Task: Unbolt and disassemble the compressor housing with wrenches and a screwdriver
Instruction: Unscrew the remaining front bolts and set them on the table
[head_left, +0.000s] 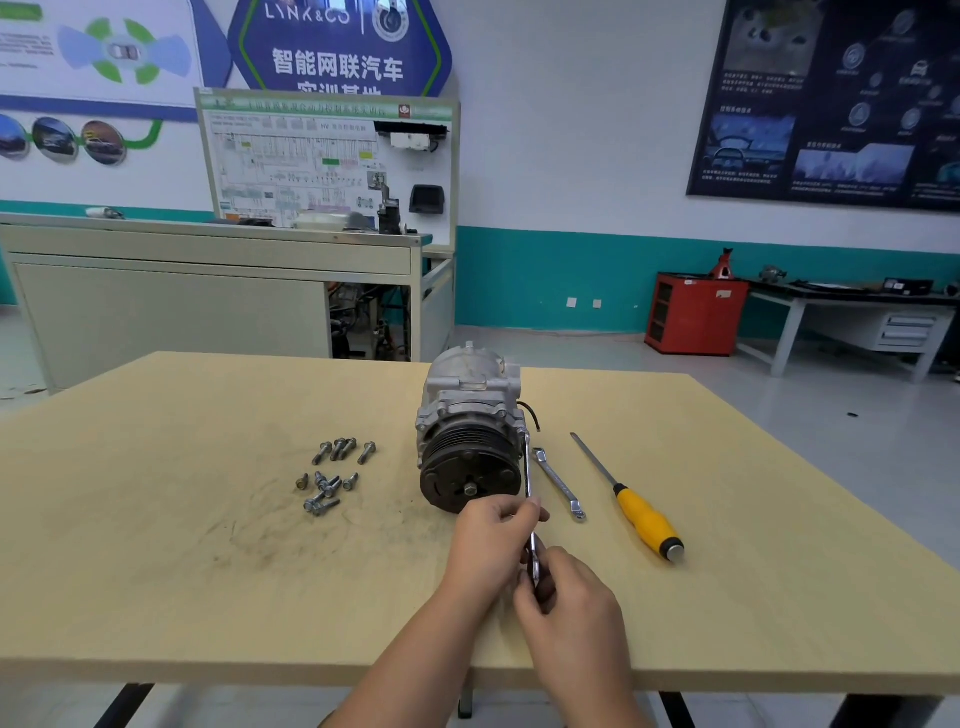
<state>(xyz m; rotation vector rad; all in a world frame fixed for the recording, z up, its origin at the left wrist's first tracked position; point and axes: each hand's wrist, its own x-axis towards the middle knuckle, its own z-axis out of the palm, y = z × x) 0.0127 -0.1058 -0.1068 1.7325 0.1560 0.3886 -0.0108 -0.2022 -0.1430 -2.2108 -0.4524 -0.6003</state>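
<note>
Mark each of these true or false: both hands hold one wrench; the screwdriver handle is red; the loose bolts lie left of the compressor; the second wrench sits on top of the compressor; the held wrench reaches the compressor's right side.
1. The left hand and right hand hold the same held wrench. True.
2. The screwdriver has a red handle. False: its handle is yellow.
3. The loose bolts lie left of the compressor. True.
4. The spare wrench sits on top of the compressor. False: it lies flat on the table, between the compressor and the screwdriver.
5. The held wrench's far end reaches the compressor's right side. True.
</note>
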